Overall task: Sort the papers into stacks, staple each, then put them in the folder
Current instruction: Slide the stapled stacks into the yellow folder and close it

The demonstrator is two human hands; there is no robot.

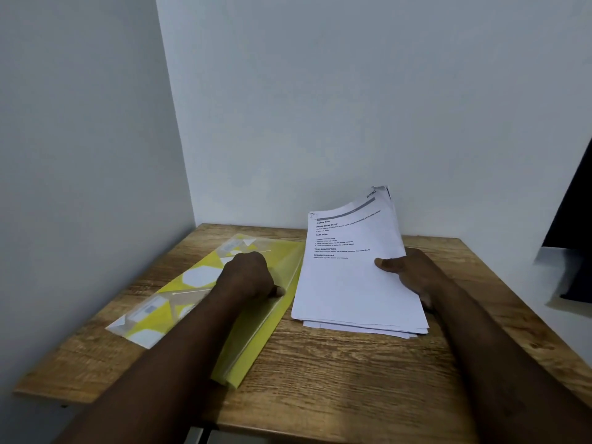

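Note:
A yellow folder with white and grey shapes lies on the left half of the wooden table. My left hand rests on it, fingers curled, pinching the folder's top flap near its right edge. A thick stack of printed white papers sits just right of the folder, its near end on the table and its far end lifted. My right hand grips the stack's right edge, thumb on the top sheet. No stapler is visible.
The table stands in a corner, with white walls close behind and to the left. A dark object and a white surface lie beyond the table's right edge. Bare wood shows in front of the papers.

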